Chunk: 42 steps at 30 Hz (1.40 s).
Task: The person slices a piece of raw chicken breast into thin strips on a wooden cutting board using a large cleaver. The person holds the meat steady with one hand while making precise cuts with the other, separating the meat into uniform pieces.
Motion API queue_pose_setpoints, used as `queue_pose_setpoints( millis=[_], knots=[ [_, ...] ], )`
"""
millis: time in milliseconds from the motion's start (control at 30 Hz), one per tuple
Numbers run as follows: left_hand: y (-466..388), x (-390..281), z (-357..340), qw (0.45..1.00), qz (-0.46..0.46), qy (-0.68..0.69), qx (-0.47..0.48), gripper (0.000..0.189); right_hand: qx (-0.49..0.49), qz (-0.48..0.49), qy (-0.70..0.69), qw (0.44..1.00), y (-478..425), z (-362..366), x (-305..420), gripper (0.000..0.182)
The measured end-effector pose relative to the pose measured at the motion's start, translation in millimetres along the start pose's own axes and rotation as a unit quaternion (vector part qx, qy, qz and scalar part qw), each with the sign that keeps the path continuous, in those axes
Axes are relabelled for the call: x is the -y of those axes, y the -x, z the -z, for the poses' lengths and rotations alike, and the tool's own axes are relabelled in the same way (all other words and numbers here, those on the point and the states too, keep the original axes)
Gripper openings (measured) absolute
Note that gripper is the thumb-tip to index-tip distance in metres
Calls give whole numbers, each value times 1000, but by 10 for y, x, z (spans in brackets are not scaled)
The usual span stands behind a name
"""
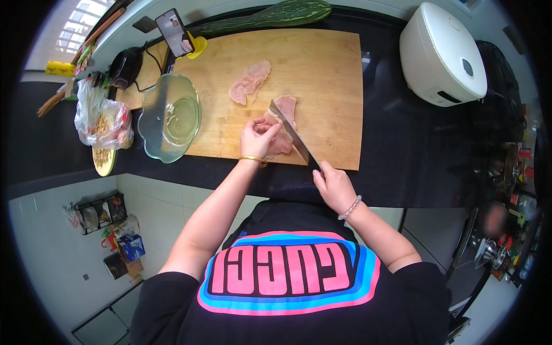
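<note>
My right hand (334, 184) grips the handle of a broad-bladed kitchen knife (297, 140), probably a cleaver. Its blade slants up and left across a piece of raw pale pink meat (281, 144) that looks like chicken breast. Part of that meat (286, 108) shows on the blade's right side. My left hand (258, 137) rests on the meat just left of the blade, fingers bent and partly hiding it. Farther back on the wooden cutting board (323, 64) lies another flat piece of raw meat (251, 82).
A scalloped glass bowl (148, 125) stands at the board's left. Behind it, a phone (174, 32) leans on a yellow stand (198, 46). A long green gourd (297, 12) lies along the back. At right is a white rice cooker (440, 56); plastic bags (101, 114) sit far left.
</note>
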<state>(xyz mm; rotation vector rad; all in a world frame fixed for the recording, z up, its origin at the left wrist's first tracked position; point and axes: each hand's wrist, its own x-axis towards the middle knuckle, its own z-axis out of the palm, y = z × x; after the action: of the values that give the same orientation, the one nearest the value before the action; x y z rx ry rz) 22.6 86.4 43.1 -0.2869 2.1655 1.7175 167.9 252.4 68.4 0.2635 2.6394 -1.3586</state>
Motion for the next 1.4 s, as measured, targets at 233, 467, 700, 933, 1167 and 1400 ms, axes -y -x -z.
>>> queue_pose_setpoints(
  millis=[233,467,700,933,1167,1400],
  knots=[
    [-75,111,30,999,13,41,21,32,-9,52,101,993,97,-45,165,19],
    [-258,214,79,986,115,108,-45,11,0,43,27,999,51,-46,272,21],
    [-260,-1,85,968,186,162,-55,7,41,-148,-258,954,-91,222,155,24],
    [-198,6,50,968,167,177,-64,8,116,-169,-337,919,-181,173,52,21],
    [-266,194,8,974,108,187,-69,21,128,-152,-302,932,-326,232,30,20],
    [-284,230,-20,979,86,163,-84,20,133,-147,-304,932,-351,246,-13,20]
  ],
)
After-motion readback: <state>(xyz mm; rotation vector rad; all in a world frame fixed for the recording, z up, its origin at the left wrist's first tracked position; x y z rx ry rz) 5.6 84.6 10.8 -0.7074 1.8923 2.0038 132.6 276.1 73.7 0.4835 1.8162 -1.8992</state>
